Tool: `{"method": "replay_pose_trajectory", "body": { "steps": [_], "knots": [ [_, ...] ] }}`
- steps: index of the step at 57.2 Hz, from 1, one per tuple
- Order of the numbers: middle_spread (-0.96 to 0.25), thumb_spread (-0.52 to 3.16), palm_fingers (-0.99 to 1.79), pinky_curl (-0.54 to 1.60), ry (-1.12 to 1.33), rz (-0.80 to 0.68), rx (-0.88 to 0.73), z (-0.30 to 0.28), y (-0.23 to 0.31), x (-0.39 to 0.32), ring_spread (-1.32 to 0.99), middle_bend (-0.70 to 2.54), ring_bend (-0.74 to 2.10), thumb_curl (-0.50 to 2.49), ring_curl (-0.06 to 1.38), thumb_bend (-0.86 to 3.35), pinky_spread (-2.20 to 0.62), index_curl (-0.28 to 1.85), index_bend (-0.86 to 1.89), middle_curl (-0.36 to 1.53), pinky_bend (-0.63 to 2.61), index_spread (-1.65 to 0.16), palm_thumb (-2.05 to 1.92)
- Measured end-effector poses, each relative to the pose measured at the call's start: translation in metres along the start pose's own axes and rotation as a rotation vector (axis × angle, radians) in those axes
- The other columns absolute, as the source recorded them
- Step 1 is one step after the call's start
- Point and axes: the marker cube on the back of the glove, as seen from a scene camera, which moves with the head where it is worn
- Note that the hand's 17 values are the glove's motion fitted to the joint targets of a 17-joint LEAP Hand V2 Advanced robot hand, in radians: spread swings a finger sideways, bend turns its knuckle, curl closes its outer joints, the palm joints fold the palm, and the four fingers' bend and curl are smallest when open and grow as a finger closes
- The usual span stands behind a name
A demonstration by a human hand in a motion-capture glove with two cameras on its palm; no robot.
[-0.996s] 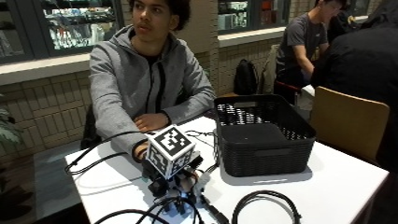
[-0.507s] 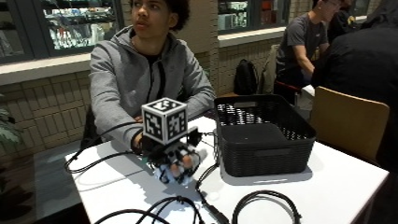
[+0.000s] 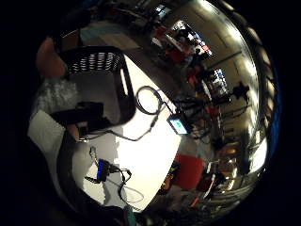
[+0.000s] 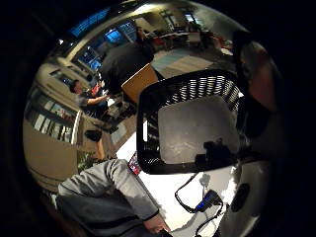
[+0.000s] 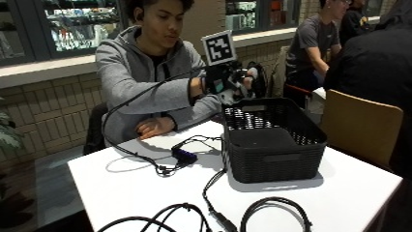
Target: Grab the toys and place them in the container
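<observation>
My gloved right hand [image 5: 233, 81] is raised over the far left corner of the black mesh basket [image 5: 302, 126], fingers curled. A small dark toy [image 4: 216, 152] shows between them in the thumb side palm view, hanging over the basket's grey floor [image 4: 192, 126]; its details are too dark to make out. The little finger side palm view shows the same dark toy [image 3: 81, 115] beside the basket's rim [image 3: 125, 89]. No other toy is visible inside the basket. The bare left hand [image 5: 154, 127] rests on the white table [image 5: 128, 188].
A small blue device [image 5: 184, 155] on a cable lies left of the basket. Black cable loops [image 5: 277, 212] lie at the table's front edge. A wooden chair [image 5: 360, 125] stands to the right, and other people sit behind it.
The gloved hand has risen from the table at the basket's front left and moved back and up, now over the basket's far corner. The outside camera has also shifted.
</observation>
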Motion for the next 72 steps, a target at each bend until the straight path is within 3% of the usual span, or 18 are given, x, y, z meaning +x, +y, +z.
{"method": "replay_pose_trajectory", "body": {
  "steps": [11,18,21,23,24,27,36,46,55,65,72],
  "knots": [
    [-0.32,0.74,0.93,0.44,0.140,-0.154,-0.041,0.027,-0.026,-0.034,-0.37,0.50,0.83,1.13,0.45,0.38,-0.40,0.80,0.63,0.26,0.98,-0.30,0.78],
    [-0.32,0.68,0.81,0.46,0.121,-0.159,-0.084,0.028,-0.025,-0.047,-0.36,0.48,0.81,1.19,0.47,0.37,-0.40,0.85,0.61,0.28,1.03,-0.30,0.75],
    [-0.27,0.73,0.51,0.49,0.055,-0.135,-0.163,0.027,-0.024,-0.054,-0.32,0.39,0.74,1.16,0.47,0.34,-0.38,0.84,0.47,0.27,1.12,-0.30,0.71],
    [-0.21,0.88,0.17,0.53,0.021,-0.137,-0.199,0.025,-0.023,-0.055,-0.27,0.32,0.61,1.13,0.46,0.37,-0.34,0.84,0.40,0.26,1.23,-0.30,0.66],
    [-0.17,0.94,-0.13,0.55,0.017,-0.145,-0.205,0.024,-0.022,-0.054,-0.23,0.24,0.48,1.08,0.43,0.30,-0.26,0.81,0.35,0.24,1.27,-0.32,0.55],
    [-0.11,1.04,-0.25,0.53,0.027,-0.161,-0.187,0.020,-0.020,-0.051,-0.16,0.18,0.34,0.98,0.38,0.22,-0.18,0.72,0.20,0.24,1.30,-0.34,0.40],
    [-0.06,1.23,-0.12,0.47,-0.031,-0.084,-0.119,-0.001,-0.007,-0.032,-0.08,0.13,0.26,0.77,0.29,0.09,-0.04,0.53,0.12,0.22,1.28,-0.38,0.22],
    [-0.03,1.33,-0.06,0.43,0.004,-0.149,-0.132,-0.014,0.051,0.013,-0.05,0.14,0.25,0.63,0.30,0.05,0.02,0.50,0.20,0.21,1.25,-0.39,0.19],
    [-0.02,1.38,-0.03,0.40,0.237,0.157,-0.149,0.008,0.148,0.093,-0.04,0.14,0.25,0.54,0.30,0.04,0.03,0.49,0.21,0.21,1.22,-0.38,0.20],
    [-0.02,1.42,-0.01,0.38,0.084,0.510,-0.268,0.025,0.252,0.162,-0.05,0.15,0.25,0.47,0.31,0.02,0.03,0.49,0.24,0.21,1.18,-0.38,0.22],
    [-0.02,1.44,-0.01,0.36,0.042,0.574,-0.238,0.043,0.309,0.199,-0.06,0.16,0.24,0.44,0.31,0.02,0.04,0.49,0.27,0.22,1.14,-0.37,0.23]
  ]
}}
